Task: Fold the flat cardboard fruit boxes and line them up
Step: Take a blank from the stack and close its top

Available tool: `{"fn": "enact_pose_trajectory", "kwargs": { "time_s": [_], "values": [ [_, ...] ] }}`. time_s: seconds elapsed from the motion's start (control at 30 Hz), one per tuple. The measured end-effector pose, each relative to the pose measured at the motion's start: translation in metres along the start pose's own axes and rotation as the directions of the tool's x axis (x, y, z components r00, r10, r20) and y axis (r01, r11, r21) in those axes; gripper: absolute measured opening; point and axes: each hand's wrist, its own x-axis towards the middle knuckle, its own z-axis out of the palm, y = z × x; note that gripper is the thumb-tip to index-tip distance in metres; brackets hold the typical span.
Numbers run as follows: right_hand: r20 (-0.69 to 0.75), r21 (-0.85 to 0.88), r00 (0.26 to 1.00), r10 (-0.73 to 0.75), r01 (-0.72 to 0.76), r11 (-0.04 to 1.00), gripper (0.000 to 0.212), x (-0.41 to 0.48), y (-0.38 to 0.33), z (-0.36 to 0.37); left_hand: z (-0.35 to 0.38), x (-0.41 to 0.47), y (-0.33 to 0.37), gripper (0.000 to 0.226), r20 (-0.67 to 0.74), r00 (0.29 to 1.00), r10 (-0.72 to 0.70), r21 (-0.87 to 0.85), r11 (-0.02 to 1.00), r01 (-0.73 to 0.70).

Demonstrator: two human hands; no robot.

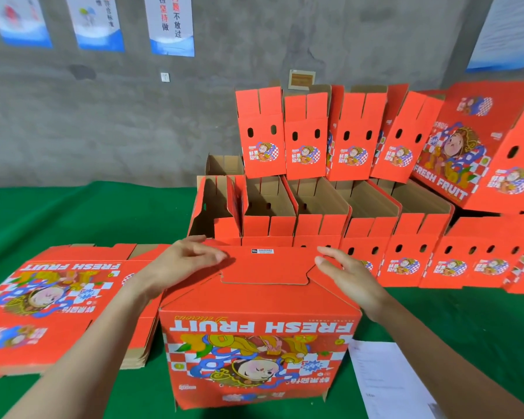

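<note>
Left hand [191, 261] and right hand [348, 279] resting relaxed atop fruit box [260, 328]
Red, upside down, bottom flaps tucked together.

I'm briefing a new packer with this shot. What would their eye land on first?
Probably the bright red fruit box front and centre, upside down on the green table, with the left hand and right hand resting on its closed bottom flaps. Next, the rows of folded boxes behind it to the right, then the stack of flat boxes at left.
</note>
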Motion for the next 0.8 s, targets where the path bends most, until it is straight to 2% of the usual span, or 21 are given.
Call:
{"fn": "enact_pose_trajectory", "kwargs": {
  "time_s": [0.03, 0.07, 0.2, 0.3, 0.47, 0.8],
  "values": [
    [-0.015, -0.034, 1.000, 0.016, -0.017, 0.999, 0.046, 0.002, -0.001, 0.000, 0.002, -0.001, 0.001, 0.012, -0.001, 1.000, 0.010, 0.038, 0.999, -0.010],
    [-0.023, -0.088, 0.999, 0.028, -0.030, 0.996, 0.049, 0.004, -0.003, -0.001, 0.005, 0.000, 0.000, 0.021, -0.005, 1.000, 0.007, 0.077, 0.997, -0.006],
    [-0.020, -0.327, 0.999, 0.038, -0.043, 0.944, 0.078, 0.013, -0.011, 0.002, 0.008, 0.006, 0.002, 0.065, -0.040, 0.992, -0.122, 0.261, 0.957, 0.129],
    [-0.033, -0.436, 0.998, 0.056, -0.065, 0.898, 0.080, 0.020, -0.015, 0.003, 0.009, 0.013, 0.003, 0.092, -0.030, 0.982, -0.189, 0.368, 0.911, 0.186],
    [-0.060, -0.543, 0.997, 0.049, -0.074, 0.837, 0.074, 0.025, -0.012, 0.008, 0.018, 0.017, 0.003, 0.093, -0.037, 0.980, -0.196, 0.521, 0.833, 0.187],
    [-0.078, -0.599, 0.997, 0.027, -0.068, 0.798, 0.076, 0.032, -0.010, 0.015, 0.022, 0.019, 0.001, 0.093, -0.093, 0.981, -0.170, 0.582, 0.790, 0.192]
  ]
}}
